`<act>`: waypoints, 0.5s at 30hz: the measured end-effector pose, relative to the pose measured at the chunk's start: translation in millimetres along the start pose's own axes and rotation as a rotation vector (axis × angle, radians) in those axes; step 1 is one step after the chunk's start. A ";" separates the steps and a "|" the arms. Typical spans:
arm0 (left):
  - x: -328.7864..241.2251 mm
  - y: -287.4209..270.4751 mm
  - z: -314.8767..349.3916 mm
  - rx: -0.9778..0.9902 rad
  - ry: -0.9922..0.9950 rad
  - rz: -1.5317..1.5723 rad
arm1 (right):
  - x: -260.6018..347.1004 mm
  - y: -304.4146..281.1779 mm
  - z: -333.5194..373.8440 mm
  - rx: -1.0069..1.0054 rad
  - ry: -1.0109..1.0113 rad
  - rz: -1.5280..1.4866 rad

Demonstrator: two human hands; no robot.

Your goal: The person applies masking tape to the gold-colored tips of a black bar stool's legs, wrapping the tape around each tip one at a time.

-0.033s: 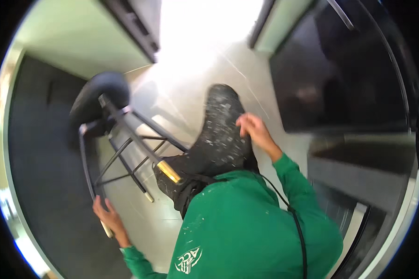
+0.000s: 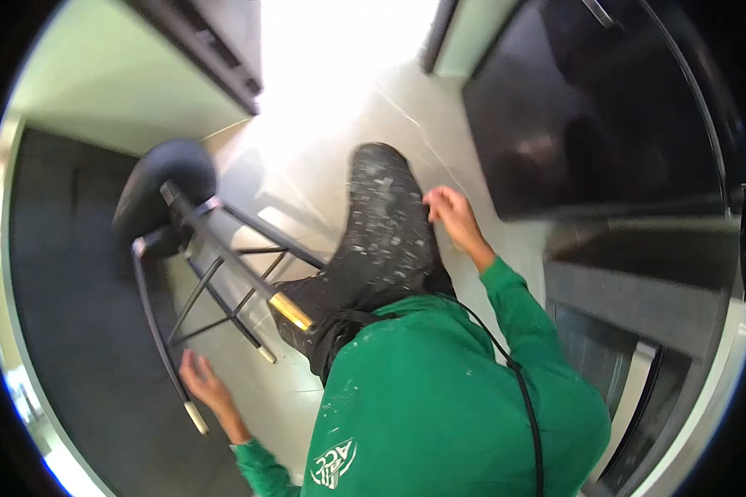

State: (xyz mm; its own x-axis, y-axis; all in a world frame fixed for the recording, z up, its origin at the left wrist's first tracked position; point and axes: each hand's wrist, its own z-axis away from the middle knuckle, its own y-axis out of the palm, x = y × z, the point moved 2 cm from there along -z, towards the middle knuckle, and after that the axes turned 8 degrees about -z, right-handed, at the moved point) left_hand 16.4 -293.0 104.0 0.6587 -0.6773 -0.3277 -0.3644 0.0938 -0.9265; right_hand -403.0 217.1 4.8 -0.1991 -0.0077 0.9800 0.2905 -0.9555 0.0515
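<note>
A black bar stool (image 2: 172, 170) lies tipped over at the left, its round seat toward the far side and its thin legs pointing back toward me. One leg ends in a shiny gold tip (image 2: 291, 311); other leg ends look pale. My left hand (image 2: 207, 383) is just right of the outermost leg (image 2: 164, 331), fingers loosely apart with nothing in them. Beside my raised leg in dusty black trousers (image 2: 385, 211), my right hand (image 2: 452, 217) hovers or rests with fingers loosely bent and no object showing; whether it touches the cloth I cannot tell.
A dark panel (image 2: 66, 290) stands close along the left, behind the stool. To the right is a glossy black cabinet or appliance front (image 2: 597, 141), with a grey ledge (image 2: 630, 302) nearer me. Pale tiled floor (image 2: 427, 124) runs toward a bright opening ahead.
My left hand has come away from the stool's outer leg, moving slightly right. The whole view has shifted a little; the stool and right hand look otherwise much the same.
</note>
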 end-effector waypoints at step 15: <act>-278.9 82.3 7.7 0.667 -0.841 1.360 | -350.6 -149.1 121.8 -0.173 0.188 1.385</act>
State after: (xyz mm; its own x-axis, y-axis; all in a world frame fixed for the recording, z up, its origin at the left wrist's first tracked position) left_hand -192.2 -90.8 117.8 0.3507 0.6504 -0.6738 -0.7354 0.6367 0.2319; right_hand -262.5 398.2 -323.0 0.0248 -0.9841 0.1757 0.2368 -0.1649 -0.9574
